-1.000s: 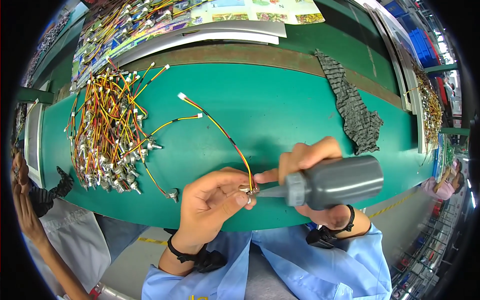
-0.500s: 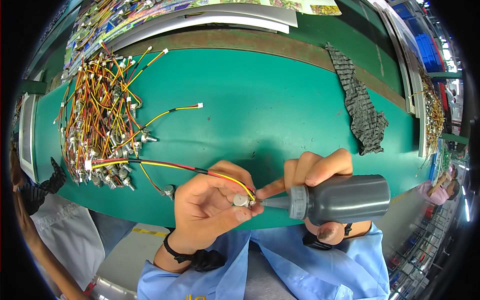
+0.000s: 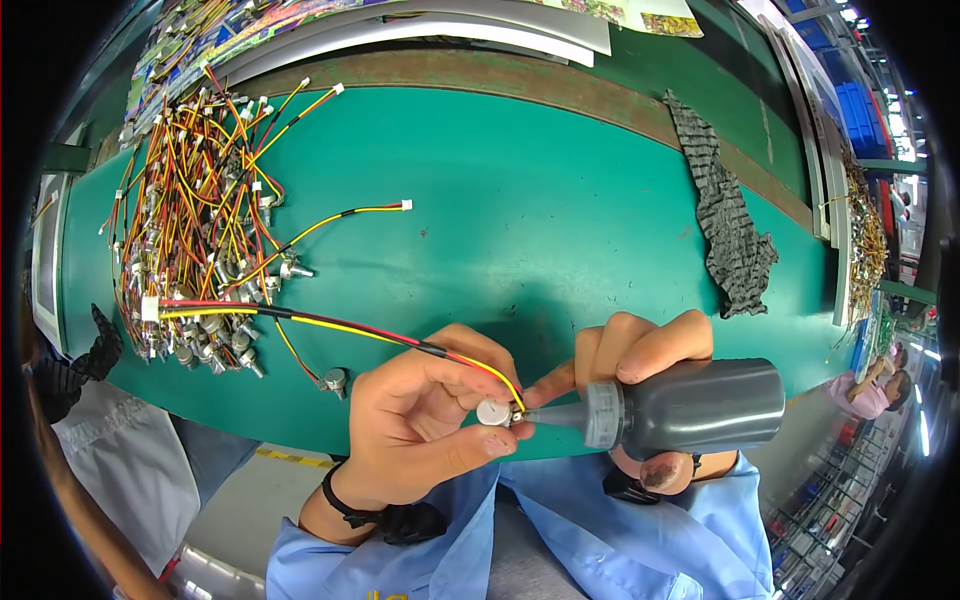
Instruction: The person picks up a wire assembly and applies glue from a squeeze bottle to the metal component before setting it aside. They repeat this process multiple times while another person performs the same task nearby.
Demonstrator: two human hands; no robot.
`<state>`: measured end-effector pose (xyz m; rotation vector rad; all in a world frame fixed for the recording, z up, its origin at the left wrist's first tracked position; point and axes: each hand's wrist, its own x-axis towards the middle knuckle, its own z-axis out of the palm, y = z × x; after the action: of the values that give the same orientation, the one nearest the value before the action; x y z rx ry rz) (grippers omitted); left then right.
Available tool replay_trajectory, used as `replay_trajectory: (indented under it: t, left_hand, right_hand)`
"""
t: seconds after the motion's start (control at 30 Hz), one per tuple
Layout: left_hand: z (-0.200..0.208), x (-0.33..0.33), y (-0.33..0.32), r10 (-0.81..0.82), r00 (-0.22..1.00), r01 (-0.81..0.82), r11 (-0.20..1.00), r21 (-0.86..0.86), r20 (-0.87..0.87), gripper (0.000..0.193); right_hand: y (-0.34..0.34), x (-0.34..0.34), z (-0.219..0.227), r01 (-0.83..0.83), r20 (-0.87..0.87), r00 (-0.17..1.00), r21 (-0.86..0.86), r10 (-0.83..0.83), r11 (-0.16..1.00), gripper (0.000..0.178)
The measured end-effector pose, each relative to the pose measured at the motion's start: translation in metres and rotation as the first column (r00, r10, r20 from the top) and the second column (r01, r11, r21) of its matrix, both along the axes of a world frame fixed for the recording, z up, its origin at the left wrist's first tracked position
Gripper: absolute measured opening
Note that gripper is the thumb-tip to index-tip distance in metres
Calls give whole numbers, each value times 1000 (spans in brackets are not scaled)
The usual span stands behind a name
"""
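My left hand pinches a small round metal potentiometer between thumb and fingers. Red, yellow and black wires run from its terminals leftward to a white plug. In my right hand lies a dark squeeze bottle on its side, with a clear ribbed collar and a tapered nozzle. The nozzle tip meets the terminal side of the potentiometer, where the wires join; whether anything flows out is too small to tell. My right index finger reaches to the spot beside the tip.
A large heap of wired potentiometers covers the left of the green table. One loose potentiometer lies near my left hand. A crumpled black strip rests at the right. Another person's arm shows at the lower left.
The potentiometer and the nozzle have shifted slightly right and down, with the nozzle tip still at the terminals. The plug end of the wires has swung a little left and up.
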<state>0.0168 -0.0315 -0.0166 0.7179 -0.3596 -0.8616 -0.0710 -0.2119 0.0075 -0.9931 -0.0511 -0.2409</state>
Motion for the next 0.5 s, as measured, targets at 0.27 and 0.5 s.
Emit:
replay_trajectory:
  t: [0.27, 0.5]
  left_hand:
    - [1, 0, 1, -11, 1000, 11, 1000, -3, -22, 33]
    - [-1, 1, 0, -14, 1000, 13, 999, -30, -19, 32]
  right_hand:
    - [1, 4, -9, 18, 102, 995, 24, -21, 1000, 62]
    - [5, 3, -6, 59, 64, 996, 35, -61, 998, 61]
